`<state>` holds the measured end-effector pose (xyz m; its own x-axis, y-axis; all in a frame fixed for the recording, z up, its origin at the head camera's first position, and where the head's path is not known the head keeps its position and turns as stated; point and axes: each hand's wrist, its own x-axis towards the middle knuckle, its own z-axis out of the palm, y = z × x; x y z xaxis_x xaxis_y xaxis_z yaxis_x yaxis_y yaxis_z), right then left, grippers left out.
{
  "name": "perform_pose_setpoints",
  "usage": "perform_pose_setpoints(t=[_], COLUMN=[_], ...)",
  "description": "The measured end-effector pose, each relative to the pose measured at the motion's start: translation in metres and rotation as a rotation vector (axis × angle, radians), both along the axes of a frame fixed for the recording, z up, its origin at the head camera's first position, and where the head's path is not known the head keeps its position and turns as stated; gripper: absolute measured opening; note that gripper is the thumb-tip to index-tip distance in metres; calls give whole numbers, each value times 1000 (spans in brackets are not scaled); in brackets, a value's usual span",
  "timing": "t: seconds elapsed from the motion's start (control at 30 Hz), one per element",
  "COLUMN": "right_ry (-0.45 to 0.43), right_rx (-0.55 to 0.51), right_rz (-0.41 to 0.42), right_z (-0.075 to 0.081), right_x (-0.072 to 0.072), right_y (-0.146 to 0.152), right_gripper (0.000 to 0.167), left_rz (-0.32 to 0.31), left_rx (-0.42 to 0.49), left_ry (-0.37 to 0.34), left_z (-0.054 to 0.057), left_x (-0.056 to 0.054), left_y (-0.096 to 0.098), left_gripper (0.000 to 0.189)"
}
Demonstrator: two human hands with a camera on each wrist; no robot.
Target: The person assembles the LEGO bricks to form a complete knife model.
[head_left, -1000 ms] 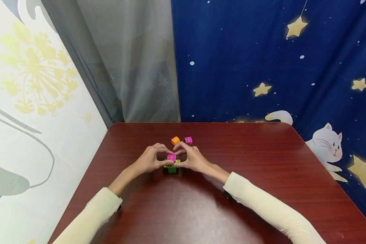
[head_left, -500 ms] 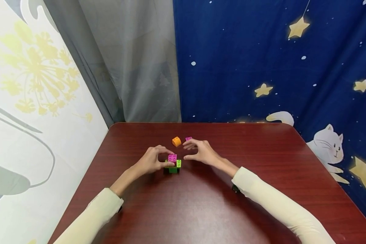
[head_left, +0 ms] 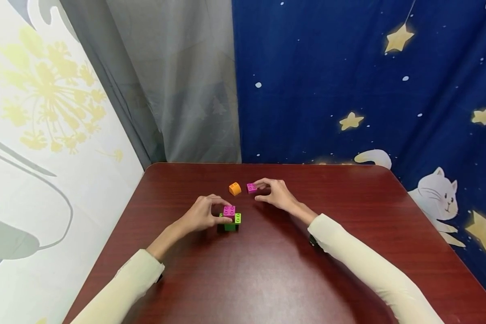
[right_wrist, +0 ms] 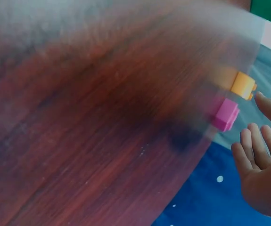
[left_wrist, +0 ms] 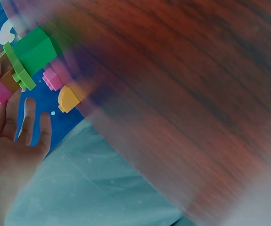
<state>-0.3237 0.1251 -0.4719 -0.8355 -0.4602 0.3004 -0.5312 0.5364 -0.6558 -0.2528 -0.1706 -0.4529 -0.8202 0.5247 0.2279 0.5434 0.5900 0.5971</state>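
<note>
A small stack of toy building bricks point(head_left: 229, 210) stands on the table. In the left wrist view it shows a dark green block point(left_wrist: 35, 49), a lime green plate point(left_wrist: 20, 68), a brown brick point(left_wrist: 10, 81) and a pink brick point(left_wrist: 1, 93) on top. My left hand point(head_left: 201, 213) pinches the stack's upper part between thumb and fingers. Further back lies a loose pink brick point(head_left: 251, 188). Beside it my right hand point(head_left: 278, 194) has thumb and fingers spread; the right wrist view shows a gap between that hand point(right_wrist: 267, 165) and the pink brick point(right_wrist: 226, 115).
An orange brick with a curved side point(head_left: 235, 189) lies left of the loose pink one. The reddish-brown wooden table point(head_left: 243, 279) ends at a grey curtain point(head_left: 194, 90) and a blue starry curtain point(head_left: 308, 90). A printed white panel point(head_left: 44, 180) borders the left side.
My right hand has left the stack and moved right and away from me to the loose pink brick. The left hand stays at the stack.
</note>
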Motion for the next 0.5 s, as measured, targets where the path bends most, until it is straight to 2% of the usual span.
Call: perform_pose_setpoints(t=[0.33,0.5], right_ry=[-28,-43], right_rx=[43,63], right_rz=[-71,-67], right_z=[-14,-17], right_x=[-24,-34], right_y=[-4,-8], right_gripper=[47,48], left_rz=[3,-2], left_rx=[-8,-4], left_ry=[-14,-12], left_z=[1,1], left_x=[0,0], left_y=[1,1], left_gripper=[41,42])
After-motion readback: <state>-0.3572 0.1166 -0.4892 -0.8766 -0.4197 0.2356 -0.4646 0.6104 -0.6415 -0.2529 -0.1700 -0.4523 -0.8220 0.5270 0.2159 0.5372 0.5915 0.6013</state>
